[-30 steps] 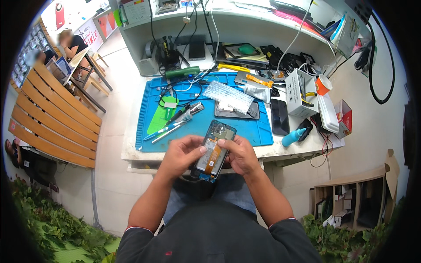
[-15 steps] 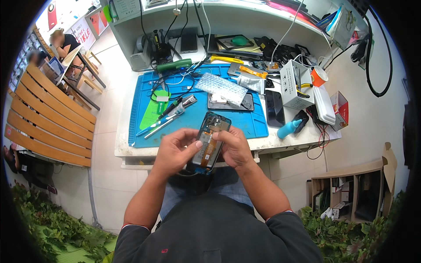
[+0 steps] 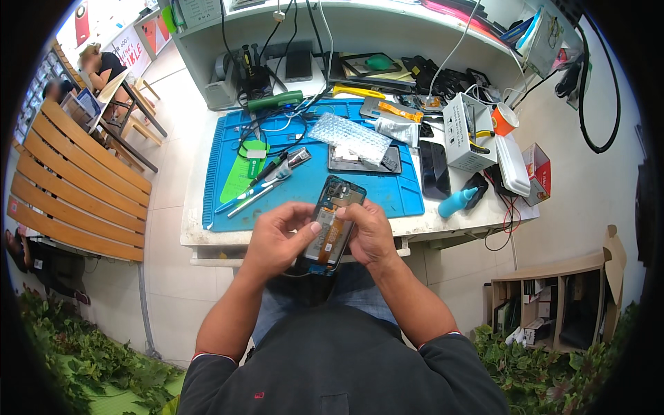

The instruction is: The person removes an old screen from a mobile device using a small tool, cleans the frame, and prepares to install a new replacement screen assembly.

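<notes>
An opened smartphone (image 3: pixel 329 238), its back cover off and inner parts showing, is held tilted between both hands at the front edge of the bench. An orange ribbon cable runs down its middle. My left hand (image 3: pixel 280 235) grips its left side, the thumb lying on the battery area. My right hand (image 3: pixel 370 232) closes on the right side, its thumb pressing near the upper end of the ribbon cable. The fingers beneath the phone are mostly hidden. Beyond it lies a blue repair mat (image 3: pixel 277 197) with a bubble-wrap piece (image 3: pixel 351 137) resting over another phone part (image 3: pixel 391 160).
Pens and a brush (image 3: pixel 257 188) lie on the mat's left, beside a green card (image 3: pixel 240 181). Toward the right stand a light-blue bottle (image 3: pixel 456 202), a dark phone (image 3: pixel 434 169) and a white box (image 3: pixel 467 135). Wooden slatted furniture (image 3: pixel 79 187) is at far left; people sit behind it.
</notes>
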Available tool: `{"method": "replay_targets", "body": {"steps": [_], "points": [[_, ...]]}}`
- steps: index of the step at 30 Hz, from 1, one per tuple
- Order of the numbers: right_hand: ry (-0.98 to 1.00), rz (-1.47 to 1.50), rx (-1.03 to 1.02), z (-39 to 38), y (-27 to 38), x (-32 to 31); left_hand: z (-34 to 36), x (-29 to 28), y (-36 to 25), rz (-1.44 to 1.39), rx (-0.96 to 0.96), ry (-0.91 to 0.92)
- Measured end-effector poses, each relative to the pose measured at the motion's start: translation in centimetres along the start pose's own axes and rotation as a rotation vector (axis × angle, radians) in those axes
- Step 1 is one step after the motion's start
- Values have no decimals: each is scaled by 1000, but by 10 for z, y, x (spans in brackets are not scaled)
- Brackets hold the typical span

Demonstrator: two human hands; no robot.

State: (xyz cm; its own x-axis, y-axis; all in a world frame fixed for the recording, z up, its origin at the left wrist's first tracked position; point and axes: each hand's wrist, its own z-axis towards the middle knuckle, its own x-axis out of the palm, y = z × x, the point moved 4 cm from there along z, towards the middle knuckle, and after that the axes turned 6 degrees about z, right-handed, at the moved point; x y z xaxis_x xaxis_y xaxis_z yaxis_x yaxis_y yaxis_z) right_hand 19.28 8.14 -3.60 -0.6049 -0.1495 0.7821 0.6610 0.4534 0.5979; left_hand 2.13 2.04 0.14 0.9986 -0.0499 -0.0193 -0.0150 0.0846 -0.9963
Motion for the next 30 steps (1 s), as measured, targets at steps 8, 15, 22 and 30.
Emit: {"method": "replay_targets", "body": {"steps": [8, 15, 22, 30], "points": [[61, -42, 118, -4, 6, 4, -1, -5, 2, -11, -21, -14], [273, -270, 326, -26, 1, 15, 1, -12, 1, -119, -71, -81], [242, -368, 258, -40, 8, 2, -15, -12, 11, -59, -231, 93], [109, -361, -65, -10, 59, 6, -1, -124, -13, 232, -60, -349]]}}
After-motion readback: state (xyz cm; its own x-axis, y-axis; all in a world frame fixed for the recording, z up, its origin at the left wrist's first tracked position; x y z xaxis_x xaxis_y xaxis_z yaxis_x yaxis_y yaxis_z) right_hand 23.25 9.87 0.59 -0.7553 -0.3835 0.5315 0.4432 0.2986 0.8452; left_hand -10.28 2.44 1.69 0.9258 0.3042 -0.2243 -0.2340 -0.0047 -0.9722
